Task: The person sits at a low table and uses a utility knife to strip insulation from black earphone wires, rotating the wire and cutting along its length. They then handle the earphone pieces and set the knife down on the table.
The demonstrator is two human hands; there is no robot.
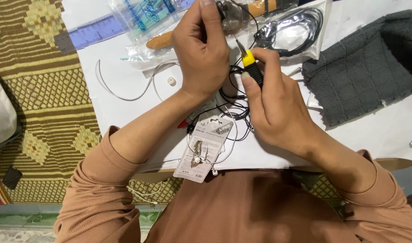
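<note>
Left hand (201, 49) is curling closed around a small dark earpiece-like part (230, 18), held up over the middle of the white work surface (372, 130); exactly how the fingers are pinching it cannot be told from behind. Right hand (273, 103) is gripping a yellow-and-black handled tool (252, 67), its thin metal tip pointing up toward that part. Thin black wires (235, 103) are trailing loose and tangled beneath both hands, so the work on the part is looking under way, not finished; nothing yet set aside as done, as far as visible. A carded earphone package (205, 148) is lying at the near edge, slightly overhanging. Far side is crowded: clear plastic bags (145, 27), a blue ruler (95, 31), bagged black cable (296, 27). Grey cloth (363, 72) is taking the right; a white cable (125, 92) is looping on the left. Free room is lying mainly near right, toward the edge.
</note>
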